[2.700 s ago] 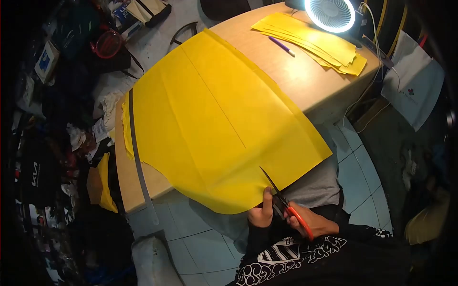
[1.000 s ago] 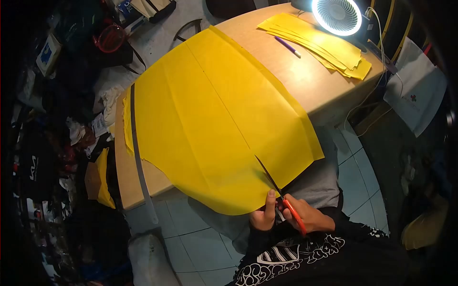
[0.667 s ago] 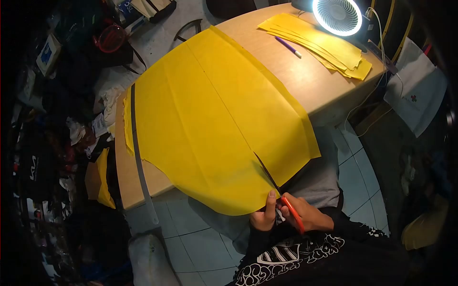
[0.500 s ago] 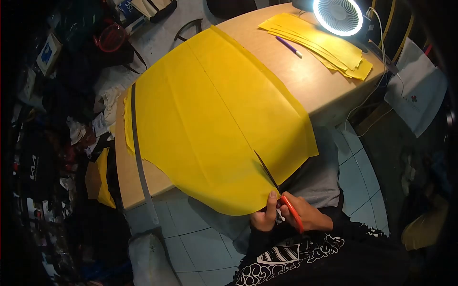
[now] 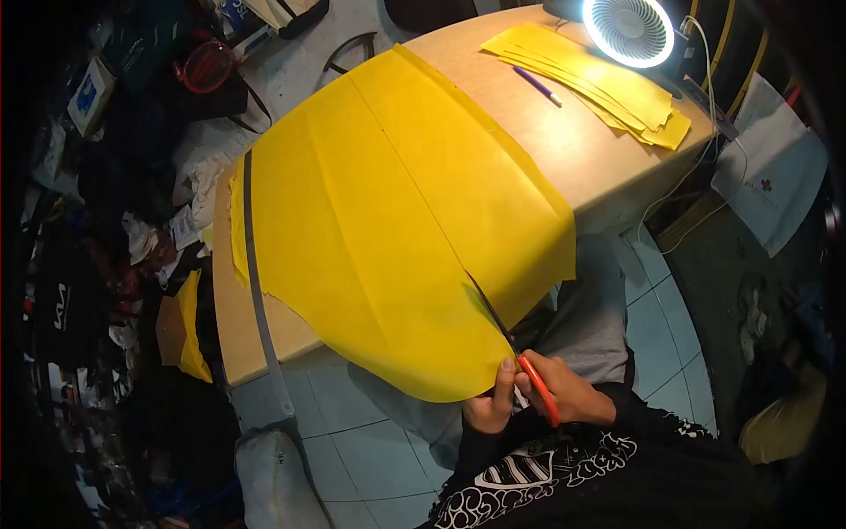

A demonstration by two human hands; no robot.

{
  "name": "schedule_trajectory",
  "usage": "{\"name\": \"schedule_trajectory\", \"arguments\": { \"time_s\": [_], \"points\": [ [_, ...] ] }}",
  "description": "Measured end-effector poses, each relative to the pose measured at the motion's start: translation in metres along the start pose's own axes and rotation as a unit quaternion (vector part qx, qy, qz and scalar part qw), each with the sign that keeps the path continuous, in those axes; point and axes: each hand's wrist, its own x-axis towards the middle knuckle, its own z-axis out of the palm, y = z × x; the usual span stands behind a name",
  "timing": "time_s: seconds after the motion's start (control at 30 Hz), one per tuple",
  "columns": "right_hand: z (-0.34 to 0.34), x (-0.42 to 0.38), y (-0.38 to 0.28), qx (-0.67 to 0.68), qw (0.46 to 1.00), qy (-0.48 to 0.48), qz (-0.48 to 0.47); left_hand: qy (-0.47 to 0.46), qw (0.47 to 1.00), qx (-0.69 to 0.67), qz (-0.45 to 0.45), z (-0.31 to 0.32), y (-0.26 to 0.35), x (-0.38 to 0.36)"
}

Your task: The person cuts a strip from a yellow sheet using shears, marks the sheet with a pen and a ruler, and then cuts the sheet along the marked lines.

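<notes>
A large yellow sheet (image 5: 388,220) covers much of the table and hangs over its near edge. A thin dark line runs down the sheet to the blades of orange-handled scissors (image 5: 539,388). My right hand (image 5: 568,392) is closed around the scissor handles, with the blades on the sheet along the line. Beside it, my left hand (image 5: 493,399) pinches the sheet's near edge, thumb up, left of the scissors. A long metal ruler (image 5: 256,273) lies along the sheet's left side and sticks out past the table edge.
On the wooden table (image 5: 520,141) are a stack of yellow strips (image 5: 590,79), a purple pen (image 5: 538,86) and a lit round fan (image 5: 628,33) with a white cable. A white bag (image 5: 765,176) hangs at the right. Cluttered items fill the left side.
The sheet's right flap has shifted left and up, and the cut beside the blades is wider. The scissor blades have moved slightly up and left along the line.
</notes>
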Motion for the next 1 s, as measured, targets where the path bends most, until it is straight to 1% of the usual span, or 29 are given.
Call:
{"name": "schedule_trajectory", "arguments": {
  "time_s": [0.07,0.17,0.3,0.47,0.57,0.77,0.83,1.0],
  "points": [
    [-0.001,0.001,-0.002,0.001,1.0,0.002,0.0,0.008,1.0,0.001,0.009,0.001,-0.001,0.0],
    [-0.001,0.001,-0.005,0.006,1.0,0.003,0.007,-0.015,0.999,-0.025,-0.02,-0.002,0.003,-0.002],
    [-0.003,0.004,-0.011,-0.004,1.0,-0.002,0.017,-0.043,0.998,-0.025,-0.029,-0.008,-0.017,-0.009],
    [-0.004,0.005,-0.015,-0.008,0.999,-0.007,0.033,-0.039,0.998,-0.039,-0.01,-0.007,-0.011,-0.009],
    [-0.005,0.005,-0.019,-0.008,0.999,-0.011,0.053,-0.071,0.997,-0.022,0.012,-0.011,-0.012,-0.008],
    [-0.007,0.008,-0.025,-0.003,0.999,-0.003,0.054,-0.083,0.996,-0.021,-0.008,-0.013,-0.009,-0.011],
    [-0.009,0.009,-0.032,0.001,0.998,0.001,0.059,-0.08,0.997,-0.014,0.0,-0.013,-0.01,-0.012],
    [-0.011,0.011,-0.041,0.011,0.996,-0.003,0.093,-0.074,0.997,-0.004,-0.001,-0.012,-0.006,-0.016]
  ]
}}
